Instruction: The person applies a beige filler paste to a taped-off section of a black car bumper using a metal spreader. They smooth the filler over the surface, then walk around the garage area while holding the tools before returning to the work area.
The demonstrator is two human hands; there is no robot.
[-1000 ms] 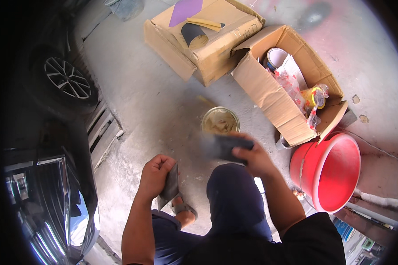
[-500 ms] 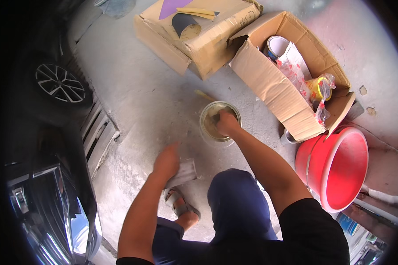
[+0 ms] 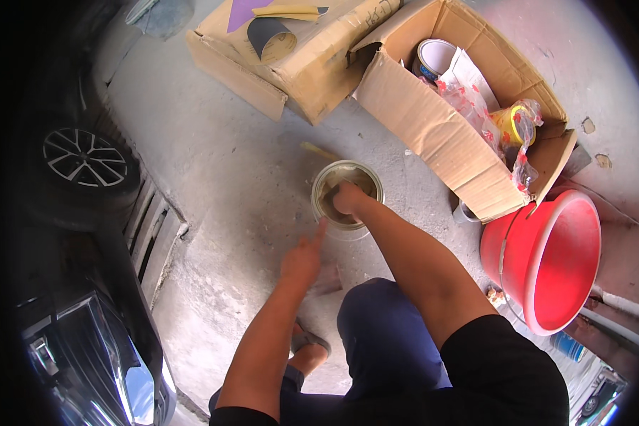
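My right hand reaches down into an open round tin that stands on the floor. Its fingers are curled inside the rim around something dark that I cannot make out. A pale brown paste seems to coat the inside of the tin. My left hand is just to the near left of the tin, one finger stretched toward its rim. It grips a flat grey rectangular plate, smeared by motion, which sticks out to the right below the fingers. A yellowish stick lies just beyond the tin.
A cardboard box with curled sandpaper stands at the back. The open carton beside it holds tins and plastic wrap. At right are a red bucket and a small cup. A black car stands at left.
My left hand and the plate have moved right and up, close to the tin. My right hand stays inside the tin and has shifted within it. The whole view has shifted slightly.
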